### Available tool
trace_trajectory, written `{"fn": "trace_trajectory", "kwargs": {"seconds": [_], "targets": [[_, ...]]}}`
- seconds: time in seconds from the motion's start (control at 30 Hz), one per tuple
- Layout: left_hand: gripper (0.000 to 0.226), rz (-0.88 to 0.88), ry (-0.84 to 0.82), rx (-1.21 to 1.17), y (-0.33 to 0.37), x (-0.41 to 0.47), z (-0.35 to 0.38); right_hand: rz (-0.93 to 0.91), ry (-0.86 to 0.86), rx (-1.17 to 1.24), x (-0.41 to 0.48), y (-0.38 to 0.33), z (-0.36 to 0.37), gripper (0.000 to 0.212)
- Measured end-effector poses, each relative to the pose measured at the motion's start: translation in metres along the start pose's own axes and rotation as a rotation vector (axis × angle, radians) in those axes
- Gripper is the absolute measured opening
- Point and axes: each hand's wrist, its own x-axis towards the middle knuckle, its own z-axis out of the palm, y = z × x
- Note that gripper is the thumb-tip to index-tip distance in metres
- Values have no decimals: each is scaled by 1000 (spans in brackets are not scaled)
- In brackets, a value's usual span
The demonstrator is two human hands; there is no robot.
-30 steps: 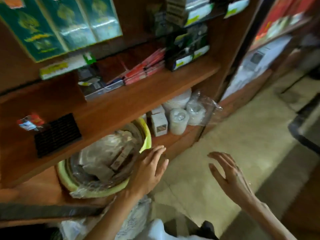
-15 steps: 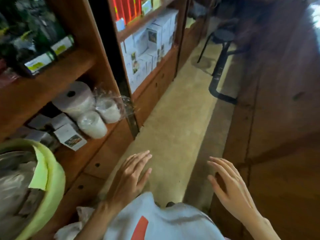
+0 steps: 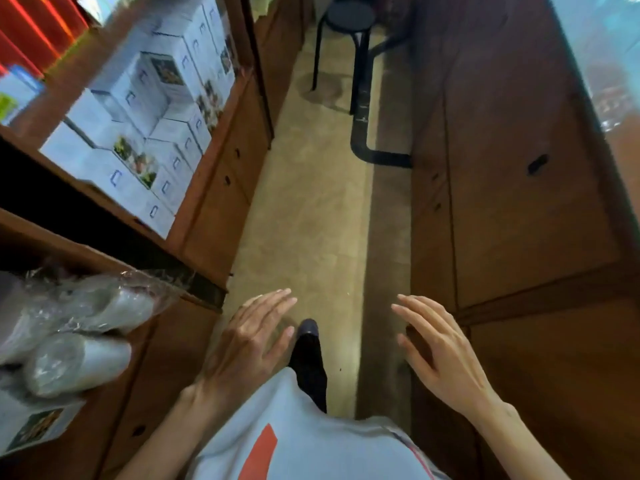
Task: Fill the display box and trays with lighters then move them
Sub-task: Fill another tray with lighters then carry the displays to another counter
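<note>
The left hand (image 3: 249, 344) and the right hand (image 3: 440, 351) are hanging in front of the body, palms down, fingers spread and slack. Neither hand is grasping anything, and neither is touching a shelf or a wall.

The person is standing in a narrow aisle. A foot (image 3: 307, 332) is showing on the floor (image 3: 311, 209) between the hands. To the left of the left hand, a wooden shelf unit (image 3: 221, 188) is holding stacked white boxes (image 3: 145, 112), well apart from the hands. Nearer, just beside the left forearm, wrapped white rolls (image 3: 79, 344) are lying in clear plastic. To the right of the right hand, a wooden panel wall (image 3: 519, 188) is running along the aisle. Ahead of both hands, far up the aisle, a black stool (image 3: 349, 26) is standing.

Task status:
- No lighters, display box or trays are appearing anywhere in this view, so their place cannot be told from here.
- No filling is under way; the hands are empty.
- No carrying is under way either.

Judged from this, the person is probably walking between stations. Whether the filling is complete or not started cannot be determined. At the least, any moving of filled trays is not in progress.
</note>
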Motion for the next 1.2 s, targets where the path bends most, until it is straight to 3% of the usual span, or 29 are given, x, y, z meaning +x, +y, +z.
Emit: {"fn": "trace_trajectory", "kwargs": {"seconds": [0.23, 0.5, 1.2], "targets": [[41, 175, -30, -13, -54, 141, -26, 73, 73, 14, 116, 11, -13, 39], [45, 196, -97, -72, -98, 264, -20, 170, 124, 59, 229, 54, -30, 42], [62, 36, -97, -168, -153, 657, 11, 218, 157, 136, 585, 232, -136, 40]]}}
